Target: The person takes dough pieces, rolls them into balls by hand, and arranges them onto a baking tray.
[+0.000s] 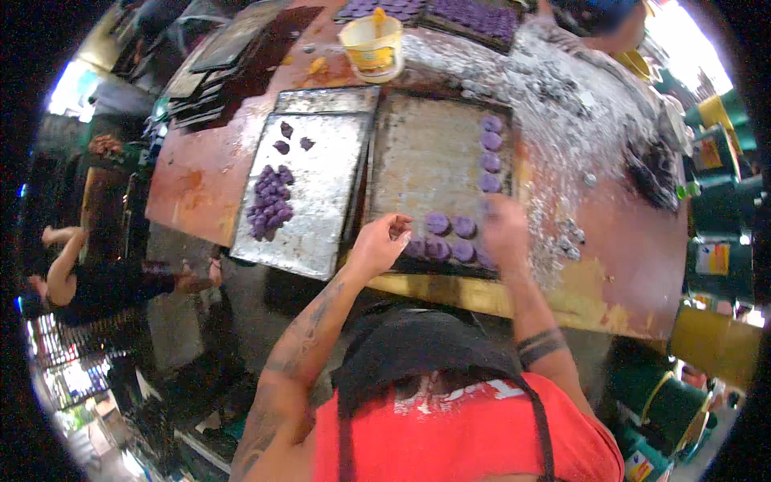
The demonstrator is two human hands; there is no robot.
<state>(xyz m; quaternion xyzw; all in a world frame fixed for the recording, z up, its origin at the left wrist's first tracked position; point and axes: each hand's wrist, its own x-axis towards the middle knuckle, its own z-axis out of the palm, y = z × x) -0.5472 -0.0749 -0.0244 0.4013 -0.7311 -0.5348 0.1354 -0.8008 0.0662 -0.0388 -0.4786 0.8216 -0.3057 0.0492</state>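
Well, from my end I see the left hand (381, 245) hanging over the near edge of the baking tray (418, 153), thumb and fingers loosely curled toward each other; whether anything sits between them I can't tell. The right hand (506, 229) is a blur at that tray's near right corner, so I can't read its grip either.

Just between the hands lie the purple discs (438, 223): round, thick, matte, fairly even in size, and mottled with paler and darker patches. They fill part of the near end in short rows, and four more (491, 153) run in a line up the right side, close together.

To the left, on a shinier tray (317, 177), I have a heap of purple lumps (271, 201), rough and irregular, deeper in colour than the discs, with three small dark bits (287, 129) beyond it.

Farther out, a yellow-and-white bucket (372, 58) stands beyond the trays, white powder (554, 104) coats the table (189, 193) on the right, and stacked trays (217, 60) lie far left.
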